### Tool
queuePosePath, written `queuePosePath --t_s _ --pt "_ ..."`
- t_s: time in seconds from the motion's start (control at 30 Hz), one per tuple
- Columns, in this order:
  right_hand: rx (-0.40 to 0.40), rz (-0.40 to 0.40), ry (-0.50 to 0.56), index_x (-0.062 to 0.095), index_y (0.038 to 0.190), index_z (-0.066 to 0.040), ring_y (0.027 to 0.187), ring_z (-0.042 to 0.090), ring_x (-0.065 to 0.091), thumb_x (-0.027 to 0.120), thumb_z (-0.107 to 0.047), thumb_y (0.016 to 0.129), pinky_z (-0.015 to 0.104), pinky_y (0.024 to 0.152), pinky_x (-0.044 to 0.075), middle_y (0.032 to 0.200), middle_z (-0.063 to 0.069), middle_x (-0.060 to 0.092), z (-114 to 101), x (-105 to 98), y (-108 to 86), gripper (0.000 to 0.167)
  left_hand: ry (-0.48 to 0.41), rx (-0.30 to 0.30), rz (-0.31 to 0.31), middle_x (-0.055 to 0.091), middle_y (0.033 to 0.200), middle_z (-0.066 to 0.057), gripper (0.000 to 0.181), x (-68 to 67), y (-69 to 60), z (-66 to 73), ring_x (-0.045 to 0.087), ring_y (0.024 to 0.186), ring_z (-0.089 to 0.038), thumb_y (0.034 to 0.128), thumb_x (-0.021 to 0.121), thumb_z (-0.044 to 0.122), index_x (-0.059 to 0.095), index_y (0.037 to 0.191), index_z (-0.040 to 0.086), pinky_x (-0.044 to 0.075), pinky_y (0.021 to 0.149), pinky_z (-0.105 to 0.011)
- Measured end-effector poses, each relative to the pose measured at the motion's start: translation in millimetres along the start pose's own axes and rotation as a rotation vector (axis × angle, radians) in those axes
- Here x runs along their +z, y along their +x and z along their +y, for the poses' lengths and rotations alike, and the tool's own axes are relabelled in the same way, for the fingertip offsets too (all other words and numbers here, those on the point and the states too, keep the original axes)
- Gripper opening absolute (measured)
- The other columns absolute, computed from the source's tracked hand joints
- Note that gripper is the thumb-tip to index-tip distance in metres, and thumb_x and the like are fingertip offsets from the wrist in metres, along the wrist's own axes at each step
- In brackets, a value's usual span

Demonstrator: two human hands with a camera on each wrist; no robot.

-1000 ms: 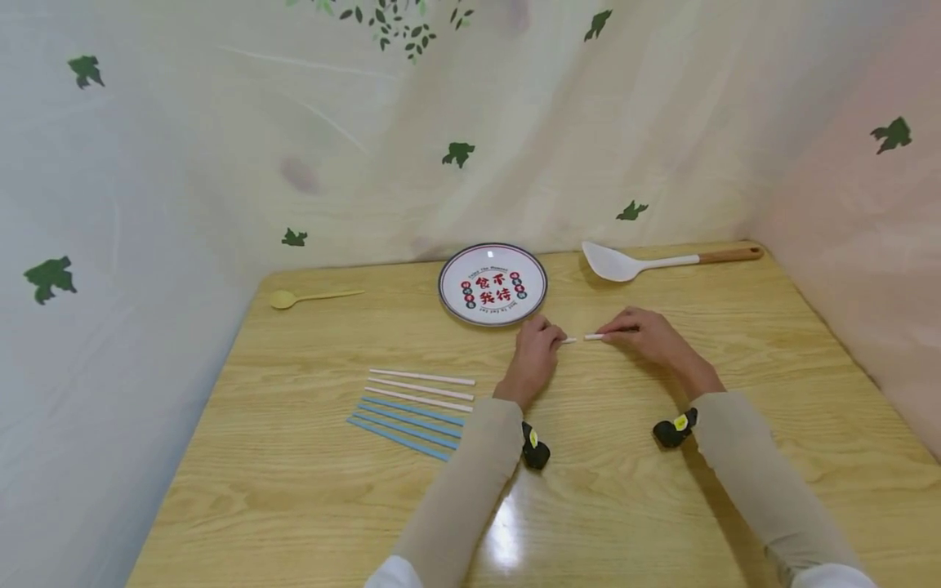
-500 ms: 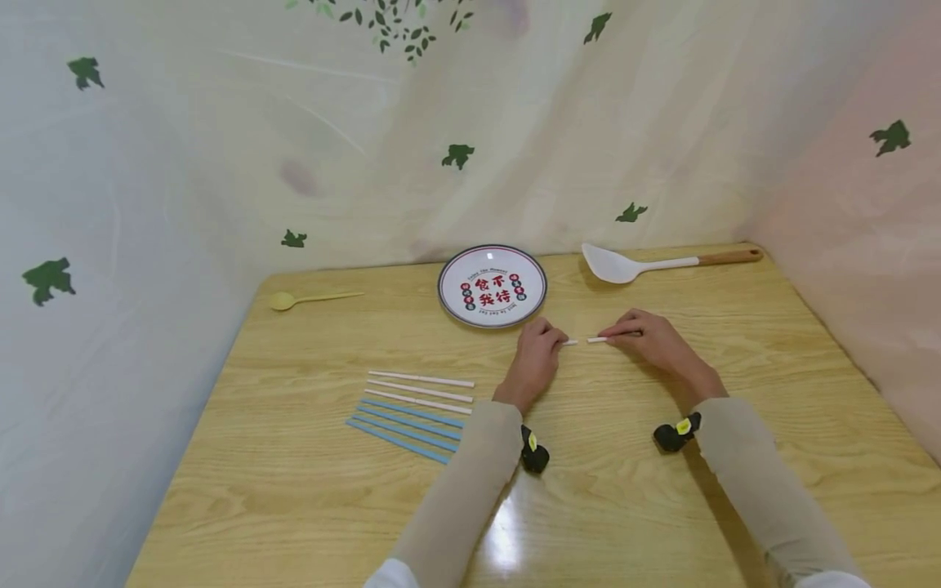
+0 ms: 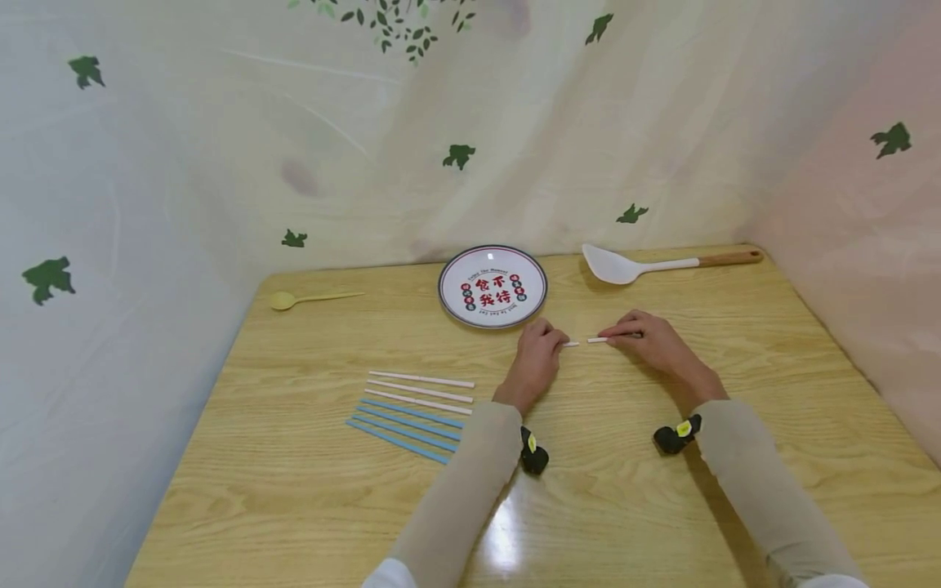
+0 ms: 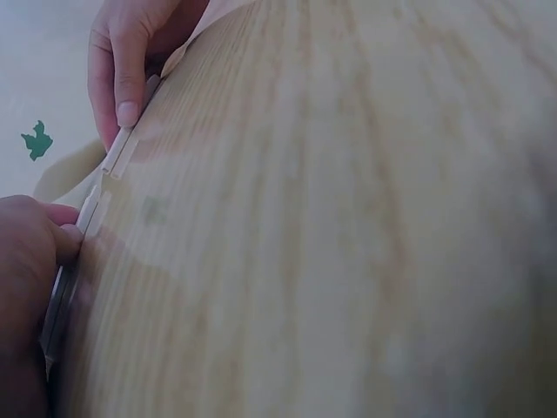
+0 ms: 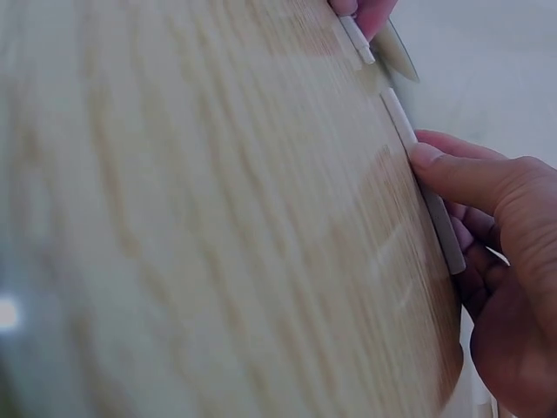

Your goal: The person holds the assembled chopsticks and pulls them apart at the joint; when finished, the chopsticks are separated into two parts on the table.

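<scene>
Just in front of the round plate (image 3: 493, 317), my left hand (image 3: 531, 366) pinches a white chopstick piece (image 4: 90, 207). It has a narrower tip facing right. My right hand (image 3: 650, 341) pinches another white chopstick piece (image 5: 439, 213) between thumb and fingers. The two pieces lie nearly in line, low over the table, with a small gap between their ends. Part of the left piece is hidden by my fingers. To the left of my left hand lie three white chopsticks (image 3: 421, 385) and several blue chopsticks (image 3: 404, 431), side by side; my left sleeve covers some of their ends.
A yellow spoon (image 3: 316, 299) lies at the back left of the wooden table (image 3: 294, 506). At the back right is a white spatula (image 3: 617, 265) with a wooden handle. Cloth walls (image 3: 353, 163) with leaf prints rise behind and beside the table.
Both hands have shifted very slightly to the right with their chopstick pieces. The gap between the pieces stays small, and everything else lies where it was.
</scene>
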State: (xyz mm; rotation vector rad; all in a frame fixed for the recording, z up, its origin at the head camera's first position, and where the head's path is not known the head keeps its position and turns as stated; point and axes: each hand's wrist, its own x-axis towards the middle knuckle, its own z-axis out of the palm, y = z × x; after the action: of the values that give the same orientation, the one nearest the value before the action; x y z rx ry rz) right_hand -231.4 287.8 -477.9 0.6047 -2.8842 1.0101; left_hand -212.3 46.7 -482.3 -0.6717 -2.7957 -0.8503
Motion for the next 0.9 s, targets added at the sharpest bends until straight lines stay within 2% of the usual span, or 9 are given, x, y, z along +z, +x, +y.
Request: queuePosePath --t_s 0.23,0.4,0.47,0.57,0.7,0.8,0.9 --pt "0.101 -0.063 0.029 0.071 0.112 -0.014 0.092 0.019 0.054 0.063 -0.033 0.092 0.032 0.081 0.042 0.104 0.006 0.062 -9 -4 6.2 0.029 0.069 0.028 0.049 0.053 0.103 -0.001 0.017 -7.5 -2.6 7.3 0.049 0.098 -0.017 0.0961 0.058 0.019 0.066 0.111 0.014 0.04 0.09 -0.029" --pt "0.098 -0.036 0.016 0.068 0.115 -0.008 0.099 0.027 0.054 0.059 -0.029 0.095 0.044 0.086 0.043 0.108 0.012 0.061 -19 -11 12.6 0.03 0.082 0.077 0.084 0.052 0.104 0.001 0.02 -26.8 -1.5 21.6 0.048 0.098 -0.016 0.0966 0.057 0.027 0.064 0.112 0.016 0.04 0.089 -0.029" --pt "0.074 -0.014 0.021 0.067 0.116 -0.006 0.103 0.031 0.053 0.059 -0.028 0.096 0.05 0.089 0.042 0.11 0.014 0.061 -25 -15 15.2 0.031 0.082 0.09 0.111 0.052 0.104 0.002 0.021 -38.8 -0.9 26.2 0.047 0.096 -0.015 0.097 0.056 0.029 0.064 0.111 0.016 0.04 0.086 -0.028" --pt "0.023 0.019 0.021 0.066 0.117 -0.006 0.106 0.033 0.052 0.06 -0.03 0.095 0.053 0.088 0.041 0.114 0.016 0.06 -35 -18 19.8 0.033 0.075 0.122 0.185 0.053 0.102 0.001 0.021 -58.1 0.5 28.1 0.048 0.093 -0.015 0.0964 0.057 0.03 0.065 0.109 0.016 0.041 0.083 -0.027" --pt "-0.073 0.088 0.01 0.067 0.114 -0.005 0.103 0.033 0.054 0.063 -0.027 0.093 0.053 0.084 0.043 0.11 0.014 0.06 -53 -18 26.7 0.03 0.009 0.181 0.291 0.057 0.097 -0.004 0.019 -81.1 2.1 23.1 0.052 0.09 -0.017 0.0944 0.061 0.026 0.068 0.103 0.01 0.043 0.081 -0.028" --pt "-0.151 0.136 0.015 0.068 0.111 -0.004 0.099 0.032 0.055 0.067 -0.02 0.09 0.051 0.082 0.044 0.105 0.014 0.061 -70 -15 31.7 0.026 -0.082 0.195 0.322 0.058 0.094 -0.007 0.016 -94.8 0.6 15.9 0.053 0.089 -0.019 0.0929 0.064 0.021 0.069 0.1 0.007 0.044 0.082 -0.029" --pt "-0.21 0.142 0.036 0.068 0.111 -0.004 0.098 0.029 0.055 0.069 -0.016 0.089 0.05 0.082 0.044 0.106 0.013 0.061 -88 -9 36.5 0.026 -0.151 0.165 0.324 0.058 0.095 -0.006 0.015 -106.7 -4.2 4.4 0.055 0.092 -0.019 0.0924 0.064 0.02 0.07 0.099 0.007 0.044 0.086 -0.029"
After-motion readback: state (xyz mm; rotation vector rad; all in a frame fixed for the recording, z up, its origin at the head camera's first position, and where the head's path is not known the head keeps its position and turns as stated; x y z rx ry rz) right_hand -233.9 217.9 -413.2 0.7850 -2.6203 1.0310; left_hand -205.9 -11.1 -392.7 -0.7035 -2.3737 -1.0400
